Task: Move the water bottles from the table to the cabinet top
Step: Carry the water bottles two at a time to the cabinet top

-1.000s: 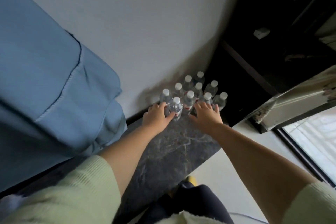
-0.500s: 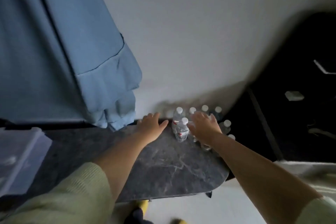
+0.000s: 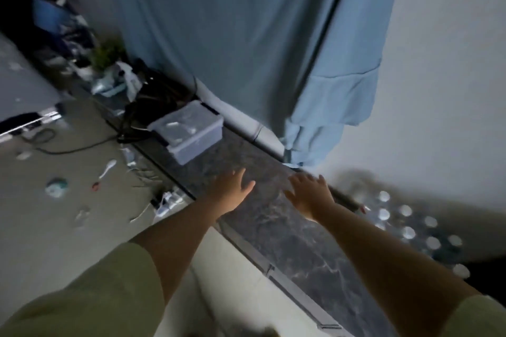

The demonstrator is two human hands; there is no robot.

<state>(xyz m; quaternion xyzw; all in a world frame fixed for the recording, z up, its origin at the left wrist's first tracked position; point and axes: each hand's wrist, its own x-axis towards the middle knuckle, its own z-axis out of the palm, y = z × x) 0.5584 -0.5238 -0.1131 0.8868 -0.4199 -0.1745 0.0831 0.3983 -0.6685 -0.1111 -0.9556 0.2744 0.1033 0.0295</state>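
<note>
Head view: left hand (image 3: pixel 231 190) and right hand (image 3: pixel 309 194), both spread wide and empty, above dark marbled cabinet top (image 3: pixel 273 227); blurred white-capped clear water bottles (image 3: pixel 408 223) at right.

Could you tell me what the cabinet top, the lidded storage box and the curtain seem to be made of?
Cabinet top: dark stone or a stone-look laminate, with pale veins; slight sheen.
Storage box: translucent, frosted plastic with a moulded lid.
Curtain: light blue woven fabric, matte, hanging in soft folds.

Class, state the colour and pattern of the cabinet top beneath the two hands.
Dark grey with pale marble veining, seen best in the head view.
</note>
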